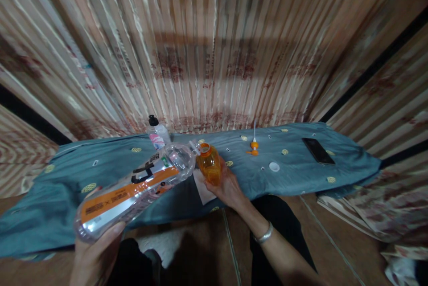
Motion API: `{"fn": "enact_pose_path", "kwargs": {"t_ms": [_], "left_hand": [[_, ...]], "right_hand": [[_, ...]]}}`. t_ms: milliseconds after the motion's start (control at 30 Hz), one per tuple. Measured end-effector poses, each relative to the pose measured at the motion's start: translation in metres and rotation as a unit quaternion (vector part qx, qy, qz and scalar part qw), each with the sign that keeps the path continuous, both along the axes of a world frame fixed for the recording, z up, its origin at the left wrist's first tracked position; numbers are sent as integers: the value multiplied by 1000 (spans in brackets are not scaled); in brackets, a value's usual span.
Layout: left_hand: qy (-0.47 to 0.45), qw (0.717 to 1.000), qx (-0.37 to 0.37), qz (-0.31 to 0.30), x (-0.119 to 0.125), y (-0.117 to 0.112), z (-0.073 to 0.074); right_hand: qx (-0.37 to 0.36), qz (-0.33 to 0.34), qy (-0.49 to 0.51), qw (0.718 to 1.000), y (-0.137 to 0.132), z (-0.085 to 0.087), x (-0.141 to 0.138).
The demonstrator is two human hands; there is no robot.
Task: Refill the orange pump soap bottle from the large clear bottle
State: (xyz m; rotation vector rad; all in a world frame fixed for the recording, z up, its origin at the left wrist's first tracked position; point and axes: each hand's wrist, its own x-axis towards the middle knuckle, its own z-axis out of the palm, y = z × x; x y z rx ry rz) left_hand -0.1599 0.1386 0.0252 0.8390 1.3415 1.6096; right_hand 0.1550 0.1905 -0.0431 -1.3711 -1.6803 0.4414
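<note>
My left hand (pixel 102 246) is wrapped round the lower end of a large clear plastic bottle (pixel 143 183) with an orange and silver label. The bottle is tilted, and its neck points right at the mouth of a small amber bottle (pixel 210 165). I cannot tell whether the two necks touch or whether liquid runs between them. My right hand (pixel 227 185) grips the amber bottle from its right side, keeping it roughly upright. Beneath it, a pale sheet (pixel 203 188) lies on the cloth. An orange pump top (pixel 254 145) stands upside down, its tube pointing up.
A teal patterned cloth (pixel 180 208) covers the long surface. Behind the large bottle stands a clear bottle with a black cap (pixel 158 134). To the right are a white round cap (pixel 274 167) and a dark phone (pixel 317 150). Striped curtains (pixel 214 54) hang at the back and sides.
</note>
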Motion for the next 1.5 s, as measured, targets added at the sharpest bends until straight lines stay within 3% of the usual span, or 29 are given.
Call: {"fn": "enact_pose_path", "kwargs": {"t_ms": [300,567,1267,1500], "left_hand": [[-5,999,37,17,4,4,-3],[24,1000,4,-5,-3,1,0],[7,999,36,8,-4,4,-4],[24,998,51,10,-1,7,-3]], "right_hand": [[4,-7,2,1000,0,-1,-1],[1,-1,3,1000,0,3,-2],[1,-10,7,1000,0,-3,0],[-4,-5,14,1000,-1,3,-2]]}}
